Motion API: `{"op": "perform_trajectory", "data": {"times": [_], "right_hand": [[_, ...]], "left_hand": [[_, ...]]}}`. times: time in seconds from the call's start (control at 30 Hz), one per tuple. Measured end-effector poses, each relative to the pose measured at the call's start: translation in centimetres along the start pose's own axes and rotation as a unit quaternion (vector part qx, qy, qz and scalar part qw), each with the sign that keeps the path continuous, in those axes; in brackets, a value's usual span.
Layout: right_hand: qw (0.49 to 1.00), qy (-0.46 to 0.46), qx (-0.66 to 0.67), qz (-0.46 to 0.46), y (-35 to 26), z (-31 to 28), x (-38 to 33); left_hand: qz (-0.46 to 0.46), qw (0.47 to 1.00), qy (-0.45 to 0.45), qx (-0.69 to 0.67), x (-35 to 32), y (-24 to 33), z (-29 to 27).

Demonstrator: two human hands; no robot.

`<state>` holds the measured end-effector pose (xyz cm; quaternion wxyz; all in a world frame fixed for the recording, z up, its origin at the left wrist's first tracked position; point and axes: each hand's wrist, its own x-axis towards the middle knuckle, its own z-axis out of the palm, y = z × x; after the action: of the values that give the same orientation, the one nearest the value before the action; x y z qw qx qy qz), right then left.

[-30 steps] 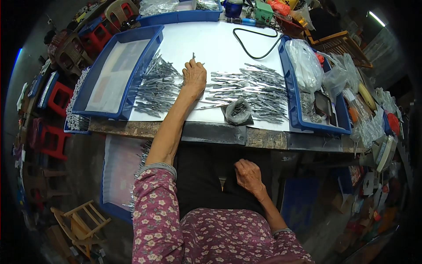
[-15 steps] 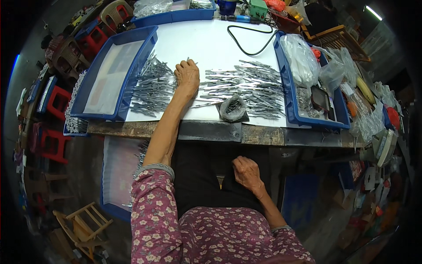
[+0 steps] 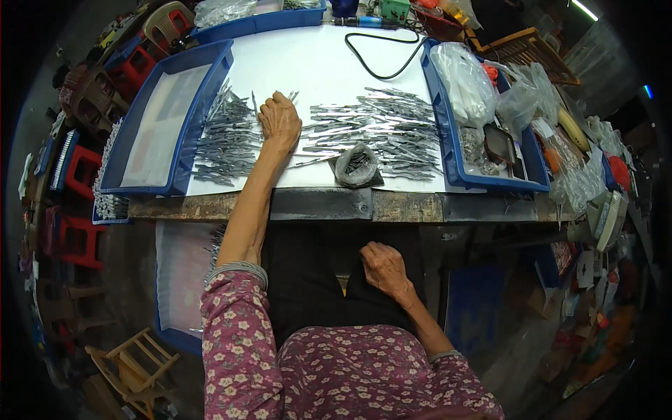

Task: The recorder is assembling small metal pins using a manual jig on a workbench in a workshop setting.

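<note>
My left hand is closed above the white table sheet, between two piles of thin silver metal pieces. Slim metal ends stick out past its fingers, so it grips some of these pieces; how many is hidden. Beside its thumb side and wrist spreads the right pile, while the left pile lies against its other side. A small clear plastic bag of dark little parts stands at the table's near edge. Down on my lap, my right hand rests with fingers curled in, and nothing shows in it.
A blue tray lined with white stands left of the piles. At the right, another blue tray holds plastic bags and a dark box. A blue-handled electric screwdriver and its black cable lie at the back. Under the table sits a lined tray.
The whole view has shifted slightly, so the table appears farther left. My left hand has moved a little toward the left pile, still closed. My right hand stays on my lap.
</note>
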<state>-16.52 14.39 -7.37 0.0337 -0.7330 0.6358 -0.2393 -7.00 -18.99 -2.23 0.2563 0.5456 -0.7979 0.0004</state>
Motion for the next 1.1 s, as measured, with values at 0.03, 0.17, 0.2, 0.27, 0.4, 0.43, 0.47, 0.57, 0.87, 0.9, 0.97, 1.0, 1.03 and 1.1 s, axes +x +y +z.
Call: {"op": "perform_trajectory", "data": {"times": [0.03, 0.17, 0.2, 0.27, 0.4, 0.43, 0.47, 0.57, 0.87, 0.9, 0.97, 1.0, 1.03, 1.1], "right_hand": [[1.0, 0.001, 0.001, -0.002, 0.0, 0.1, 0.0], [1.0, -0.002, -0.001, 0.005, 0.0, 0.1, 0.0], [1.0, 0.003, -0.002, 0.002, -0.1, -0.1, 0.1], [1.0, 0.006, -0.003, 0.0, -0.2, -0.1, 0.1], [1.0, -0.007, -0.002, 0.002, -0.2, -0.2, 0.1], [1.0, -0.004, -0.006, -0.001, -0.2, -0.2, 0.1], [1.0, -0.005, -0.005, -0.002, -0.2, -0.2, 0.1], [1.0, -0.014, -0.004, 0.002, -0.3, -0.1, 0.1], [0.999, -0.026, -0.027, -0.028, -0.3, 0.1, 0.3], [0.999, -0.037, -0.027, -0.023, -0.4, 0.2, 0.3], [0.998, -0.049, -0.026, -0.025, -0.5, 0.3, 0.4], [0.998, -0.057, -0.025, -0.03, -0.5, 0.4, 0.4], [0.997, -0.065, -0.024, -0.034, -0.6, 0.5, 0.4], [0.996, -0.078, -0.025, -0.03, -0.8, 0.3, 0.4]], "left_hand": [[0.001, 1.0, -0.003, 0.001, -0.2, 0.2, -0.1], [0.009, 1.0, 0.016, 0.003, -0.4, 0.2, 0.0], [0.014, 0.998, 0.056, -0.007, -0.4, 0.1, 0.0], [0.019, 0.995, 0.095, -0.017, -0.2, -0.1, 0.1], [0.01, 0.991, 0.092, -0.096, 0.0, -0.1, -0.5], [0.001, 0.985, 0.095, -0.143, -0.2, 0.1, -1.1], [-0.008, 0.977, 0.097, -0.19, -0.3, 0.2, -1.4], [-0.007, 0.961, 0.142, -0.239, -0.3, -0.4, -1.5], [-0.153, 0.714, 0.016, -0.683, -3.9, -2.1, -5.4], [-0.149, 0.685, 0.008, -0.713, -4.8, -2.0, -5.8], [-0.157, 0.655, -0.012, -0.739, -5.8, -2.1, -6.1], [-0.158, 0.656, -0.008, -0.738, -6.2, -2.0, -6.3], [-0.148, 0.663, -0.013, -0.734, -6.7, -1.9, -6.5], [-0.123, 0.67, -0.015, -0.732, -7.3, -1.9, -6.6]]}}
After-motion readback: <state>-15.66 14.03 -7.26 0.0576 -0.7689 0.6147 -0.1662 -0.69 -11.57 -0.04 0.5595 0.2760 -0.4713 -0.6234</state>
